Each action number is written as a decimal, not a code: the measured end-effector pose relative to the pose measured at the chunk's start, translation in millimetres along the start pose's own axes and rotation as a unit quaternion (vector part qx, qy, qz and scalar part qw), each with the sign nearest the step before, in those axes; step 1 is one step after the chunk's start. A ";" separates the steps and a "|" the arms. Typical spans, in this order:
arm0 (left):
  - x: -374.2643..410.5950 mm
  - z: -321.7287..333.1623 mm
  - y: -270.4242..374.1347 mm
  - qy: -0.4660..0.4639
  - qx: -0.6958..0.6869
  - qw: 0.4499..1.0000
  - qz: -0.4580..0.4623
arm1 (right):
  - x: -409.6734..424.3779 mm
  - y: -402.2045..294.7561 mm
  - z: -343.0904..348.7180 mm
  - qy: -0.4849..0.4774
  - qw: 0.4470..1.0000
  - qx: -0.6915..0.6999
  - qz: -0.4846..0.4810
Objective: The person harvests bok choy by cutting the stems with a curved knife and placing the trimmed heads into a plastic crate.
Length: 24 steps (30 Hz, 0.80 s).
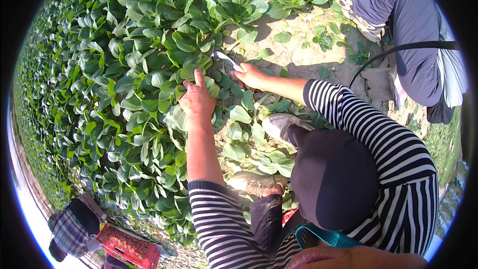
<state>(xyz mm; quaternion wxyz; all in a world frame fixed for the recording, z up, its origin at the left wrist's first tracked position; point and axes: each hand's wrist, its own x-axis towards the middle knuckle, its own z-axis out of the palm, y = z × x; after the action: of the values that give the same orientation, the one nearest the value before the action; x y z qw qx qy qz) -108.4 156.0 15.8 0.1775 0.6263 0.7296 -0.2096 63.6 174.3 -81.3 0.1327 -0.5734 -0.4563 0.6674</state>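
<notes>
My left hand (198, 99) is among the bok choy at the edge of the dense planting, its fingers around a leafy bok choy (212, 88) whose pale stalks show beside the knuckles. The index finger points out over the leaves, and foliage hides part of the grip. Just to the right, my right hand (251, 76) is closed around the handle of a knife (225, 59). Its pale, slightly curved blade reaches toward the base of the plants near my left hand; leaves partly cover the tip.
Loose and cut leaves (267, 160) lie on dry soil around my shoes (254, 183). A co-worker's legs (418, 37) are at the upper right, near a black strap or hose (403, 48). Another person (71, 228) bends by a red plastic crate (129, 246) at the lower left.
</notes>
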 end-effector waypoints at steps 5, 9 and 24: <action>-0.2 1.3 -2.5 0.002 -0.019 1.000 0.000 | 6.7 8.6 -10.3 -0.013 0.999 0.038 0.010; -1.1 4.2 -10.4 -0.016 -0.041 0.999 -0.016 | 2.9 4.4 -7.8 -0.028 0.999 0.034 0.001; -2.8 10.9 -11.0 0.000 -0.048 0.999 -0.015 | 16.2 -0.7 -2.0 -0.039 0.993 -0.101 0.040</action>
<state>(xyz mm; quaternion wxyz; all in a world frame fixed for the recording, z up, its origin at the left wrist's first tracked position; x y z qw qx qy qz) -118.9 146.5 9.0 0.2040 0.6065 0.7477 -0.1772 60.2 186.9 -91.0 0.0291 -0.5749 -0.5032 0.6446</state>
